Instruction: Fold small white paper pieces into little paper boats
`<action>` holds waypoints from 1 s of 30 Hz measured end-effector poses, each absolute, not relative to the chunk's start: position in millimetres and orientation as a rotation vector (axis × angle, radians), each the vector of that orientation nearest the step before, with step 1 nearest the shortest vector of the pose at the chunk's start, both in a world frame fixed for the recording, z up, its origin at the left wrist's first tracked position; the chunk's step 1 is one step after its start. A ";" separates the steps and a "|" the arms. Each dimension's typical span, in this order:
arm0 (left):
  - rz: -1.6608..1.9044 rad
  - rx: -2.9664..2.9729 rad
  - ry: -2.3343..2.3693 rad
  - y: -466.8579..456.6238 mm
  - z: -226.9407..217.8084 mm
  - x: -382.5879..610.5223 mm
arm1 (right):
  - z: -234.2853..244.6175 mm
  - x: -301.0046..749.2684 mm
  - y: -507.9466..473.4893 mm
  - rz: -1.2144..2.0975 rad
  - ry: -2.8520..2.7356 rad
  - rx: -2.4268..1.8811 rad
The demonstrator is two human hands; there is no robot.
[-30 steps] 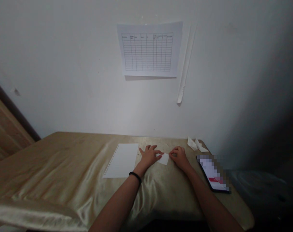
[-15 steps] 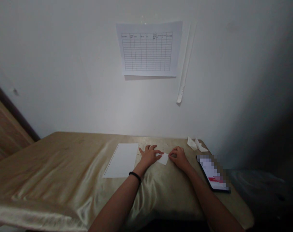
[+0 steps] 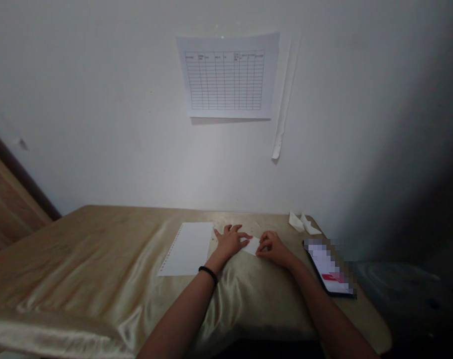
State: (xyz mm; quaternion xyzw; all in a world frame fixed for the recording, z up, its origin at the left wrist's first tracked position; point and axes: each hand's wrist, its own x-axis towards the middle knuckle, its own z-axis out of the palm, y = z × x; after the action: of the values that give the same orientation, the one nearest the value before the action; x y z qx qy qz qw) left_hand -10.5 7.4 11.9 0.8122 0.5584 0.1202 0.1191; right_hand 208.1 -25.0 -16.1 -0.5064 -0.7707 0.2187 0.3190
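Observation:
A small folded white paper lies on the table's gold satin cloth. My left hand, with a black band on its wrist, lies flat with fingers spread, and its fingertips press the paper's left edge. My right hand has its fingers curled and pinched on the paper's right edge. A larger white sheet with punched holes lies just left of my left hand.
A phone with a lit screen lies to the right of my right hand. Two small folded paper shapes sit near the wall at the back right. A printed table sheet and a paper strip hang on the wall.
My right hand has slid a little left, further onto the small paper. The view has shifted slightly; my left hand stays in place.

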 end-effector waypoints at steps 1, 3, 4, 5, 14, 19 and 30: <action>0.351 2.375 1.633 7.5 11.8 -10.6 | -15.4 208.3 -26.5 0.596 -2.036 -1.321; 0.354 2.376 1.633 7.5 11.9 -10.7 | -14.7 208.9 -28.3 0.620 -2.052 -1.303; 0.357 2.378 1.632 7.5 12.2 -10.8 | -14.7 209.1 -28.5 0.623 -2.057 -1.296; 0.359 2.379 1.631 7.4 12.6 -10.8 | -15.1 209.3 -28.1 0.621 -2.055 -1.294; 0.337 2.379 1.629 6.6 13.6 -10.2 | -24.4 207.1 -17.2 0.449 -1.824 -1.463; 0.365 2.378 1.626 6.5 13.4 -10.3 | -23.5 206.5 -20.0 0.531 -1.923 -1.372; 0.375 2.367 1.608 8.7 10.9 -11.1 | -14.0 204.7 -29.3 0.640 -2.053 -1.294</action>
State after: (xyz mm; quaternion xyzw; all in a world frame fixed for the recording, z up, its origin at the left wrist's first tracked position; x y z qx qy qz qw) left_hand -11.1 8.7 10.9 0.8134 0.5527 0.1289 0.1273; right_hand 204.7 -29.3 -14.0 -0.4900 -0.7775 0.2425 0.3107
